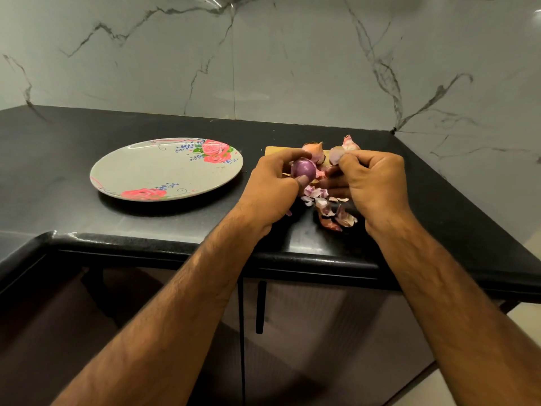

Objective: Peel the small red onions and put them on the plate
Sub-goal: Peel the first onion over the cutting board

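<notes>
Bare counter (87, 136) around plate (140, 171) — peel scraps (325, 206) right.

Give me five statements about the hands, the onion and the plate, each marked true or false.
1. The left hand holds a purple onion. True.
2. Peeled onions already lie on the plate. False: no onion lies on it.
3. The right hand pinches a piece of skin. True.
4. The plate lies to the right of both hands. False: it lies to their left.
5. Some loose skins lie on the counter under the hands. True.
</notes>
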